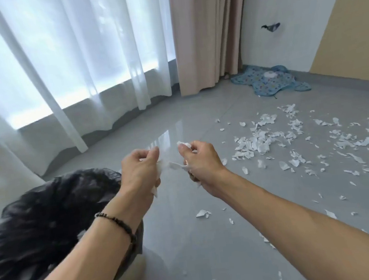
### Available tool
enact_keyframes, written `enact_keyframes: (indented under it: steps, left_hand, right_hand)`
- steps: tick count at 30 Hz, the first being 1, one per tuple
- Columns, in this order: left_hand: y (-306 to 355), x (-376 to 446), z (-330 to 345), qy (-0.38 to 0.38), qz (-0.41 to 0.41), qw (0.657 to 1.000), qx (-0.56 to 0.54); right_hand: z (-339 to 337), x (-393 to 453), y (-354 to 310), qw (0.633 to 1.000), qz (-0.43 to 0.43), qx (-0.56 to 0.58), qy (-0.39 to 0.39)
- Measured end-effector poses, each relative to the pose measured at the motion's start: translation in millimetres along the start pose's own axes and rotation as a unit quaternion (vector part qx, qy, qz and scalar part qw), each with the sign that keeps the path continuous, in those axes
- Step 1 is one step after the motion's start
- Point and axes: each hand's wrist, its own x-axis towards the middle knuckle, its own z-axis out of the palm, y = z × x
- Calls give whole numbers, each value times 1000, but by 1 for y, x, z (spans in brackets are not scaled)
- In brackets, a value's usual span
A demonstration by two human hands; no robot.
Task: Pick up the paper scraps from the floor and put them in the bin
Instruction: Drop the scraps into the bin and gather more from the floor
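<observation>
My left hand and right hand are side by side above the floor, close but apart, each holding paper scraps. The bin sits low on my left, under my left forearm. Most loose scraps lie on the floor to my right. Curtains hang behind the bin, and a mat lies in the far right corner.

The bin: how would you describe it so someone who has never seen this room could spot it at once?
Start from the white sheer curtain over the window, then drop to the grey floor at lower left. The bin sits there, under the left hand. Its crinkled black bag liner sets it apart from the white paper scraps on the right.
</observation>
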Motion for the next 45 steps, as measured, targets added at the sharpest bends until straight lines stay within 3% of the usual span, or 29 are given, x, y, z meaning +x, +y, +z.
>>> enact_keyframes:
  steps: [4,9,14,18,22,27,32,34,37,39,43,45]
  left_hand:
    - [6,14,-89,93,23,993,62]
    - [-16,20,-171,179,-5,971,159]
    - [-27,21,-194,157,-38,971,176]
    - [-29,2,-187,145,3,951,272]
    - [-30,-21,-150,117,124,903,395]
    - [-60,-42,-70,50,265,801,535]
    - [-116,-64,5,-30,356,723,592]
    - [-153,-76,25,-75,346,709,610]
    - [-213,-88,32,-122,255,738,613]
    - [-249,-92,31,-143,194,737,631]
    - [-308,-100,42,-156,69,760,627]
    - [-326,-95,54,-145,73,759,630]
  right_hand:
    - [84,-8,-32,997,-18,-25,-77]
    - [152,-22,-41,985,-41,-119,-122]
    - [168,-25,-36,943,-66,-255,-203]
    - [151,-19,-41,918,-106,-290,-251]
    - [115,-23,-31,883,-201,-326,-270]
    - [40,-17,23,815,-311,-424,-244]
    - [-53,-26,114,788,-337,-474,-203]
    - [-83,-41,164,788,-311,-494,-196]
    - [-109,-70,233,774,-250,-534,-231]
    - [-119,-86,266,780,-212,-535,-247]
    - [-144,-107,290,803,-191,-511,-240]
    - [-162,-114,296,792,-213,-519,-241]
